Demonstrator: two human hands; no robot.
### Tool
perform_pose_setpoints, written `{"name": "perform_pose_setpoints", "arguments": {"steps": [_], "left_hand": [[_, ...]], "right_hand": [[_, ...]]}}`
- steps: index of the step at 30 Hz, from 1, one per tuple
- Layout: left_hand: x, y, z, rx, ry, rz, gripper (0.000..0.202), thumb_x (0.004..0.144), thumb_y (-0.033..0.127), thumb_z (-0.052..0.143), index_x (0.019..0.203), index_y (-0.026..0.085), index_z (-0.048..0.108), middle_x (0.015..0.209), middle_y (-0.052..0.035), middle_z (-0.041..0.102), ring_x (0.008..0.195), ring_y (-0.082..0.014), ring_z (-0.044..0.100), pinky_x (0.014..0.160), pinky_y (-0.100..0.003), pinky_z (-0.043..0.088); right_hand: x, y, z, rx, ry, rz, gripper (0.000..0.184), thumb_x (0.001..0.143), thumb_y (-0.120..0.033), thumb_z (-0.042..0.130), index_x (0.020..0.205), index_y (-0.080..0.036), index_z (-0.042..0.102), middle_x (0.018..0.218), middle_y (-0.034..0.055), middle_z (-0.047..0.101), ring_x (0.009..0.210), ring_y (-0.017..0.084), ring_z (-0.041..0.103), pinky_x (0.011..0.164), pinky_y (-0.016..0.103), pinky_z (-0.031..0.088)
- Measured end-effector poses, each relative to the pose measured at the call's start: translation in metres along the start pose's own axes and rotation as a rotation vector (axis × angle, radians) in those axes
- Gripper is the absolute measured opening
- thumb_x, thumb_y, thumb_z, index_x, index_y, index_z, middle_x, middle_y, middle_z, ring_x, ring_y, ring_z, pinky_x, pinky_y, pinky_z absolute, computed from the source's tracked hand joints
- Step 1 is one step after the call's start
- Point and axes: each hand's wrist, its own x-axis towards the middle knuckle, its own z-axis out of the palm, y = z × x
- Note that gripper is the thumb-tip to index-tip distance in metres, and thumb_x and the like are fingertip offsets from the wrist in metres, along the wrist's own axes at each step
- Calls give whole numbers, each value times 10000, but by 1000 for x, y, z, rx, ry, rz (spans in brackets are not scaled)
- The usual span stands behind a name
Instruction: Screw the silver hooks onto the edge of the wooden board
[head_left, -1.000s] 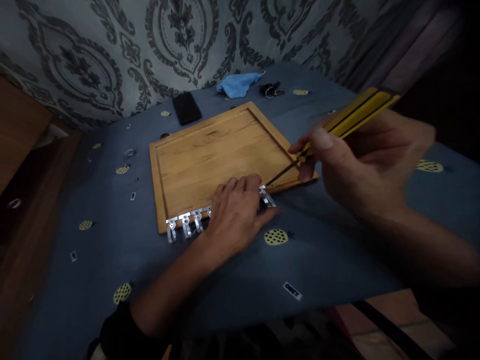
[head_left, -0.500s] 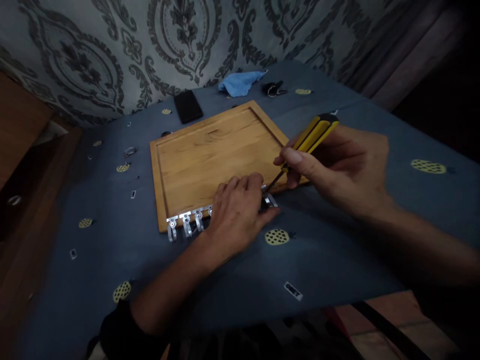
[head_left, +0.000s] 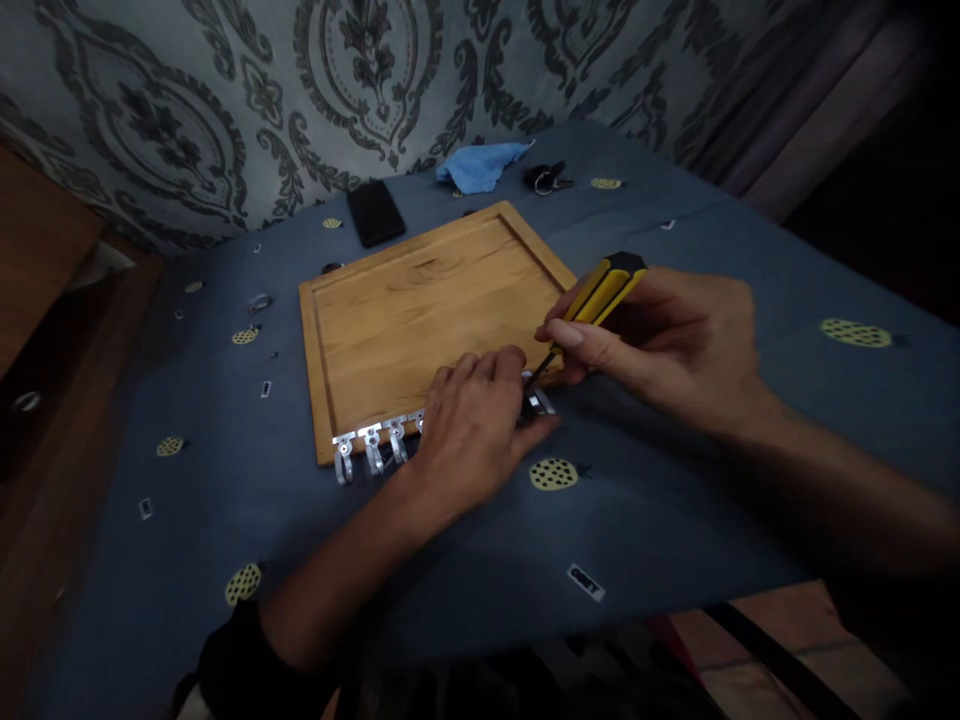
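A wooden board [head_left: 420,310] lies on the blue tablecloth, with a metal hook rail [head_left: 371,445] along its near edge. My left hand [head_left: 472,430] lies curled over the rail, pressing it down and hiding its middle part. My right hand [head_left: 660,335] grips a yellow-and-black screwdriver [head_left: 600,290]. The screwdriver slants down to the left, and its tip sits at the rail's right end, just beside my left fingertips.
At the back of the table lie a black phone [head_left: 375,212], a blue cloth [head_left: 480,165] and a bunch of keys [head_left: 549,178]. Small metal parts [head_left: 259,303] are scattered left of the board. A brown wooden surface [head_left: 37,250] stands at the far left.
My right hand has come down and leftward, bringing the screwdriver from high at the right to the rail's right end. My left hand has stayed on the rail.
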Motion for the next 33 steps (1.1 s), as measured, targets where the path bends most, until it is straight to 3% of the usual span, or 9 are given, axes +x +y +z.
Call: {"name": "perform_pose_setpoints", "arguments": {"steps": [6,10,16,25,33], "left_hand": [[-1,0,1,-19,27,10,367,927,438,660,1150,184,516,1111,-82,684,1078,-279,625,913,-422,486],[-1,0,1,-16,23,0,354,925,426,665,1139,187,516,1099,-74,687,1068,-277,625,909,-418,488],[0,0,0,1,7,-4,357,934,439,643,1152,187,516,1102,-73,685,1080,-281,620,918,-431,488],[0,1,-1,20,-12,11,371,936,432,637,1160,163,516,1099,-99,677,1100,-294,618,933,-454,498],[-1,-1,1,20,-1,15,345,938,422,629,1147,173,511,1095,-96,680,1084,-284,623,910,-439,501]], "right_hand": [[2,3,-5,-128,4,-102,138,819,-415,786,821,-284,743,779,22,709,736,214,647,717,405,547],[0,-3,1,51,53,-76,119,879,-377,732,973,-306,735,953,19,731,864,219,687,830,415,547],[-1,-16,15,320,15,-47,154,932,-402,660,1050,-320,716,904,16,695,767,207,630,741,395,517],[5,-12,40,426,72,-91,363,914,-506,673,727,-248,498,588,-65,366,486,100,311,453,266,291],[6,-18,44,444,79,-27,462,857,-527,726,626,-250,438,542,-49,356,447,115,253,418,302,236]]}}
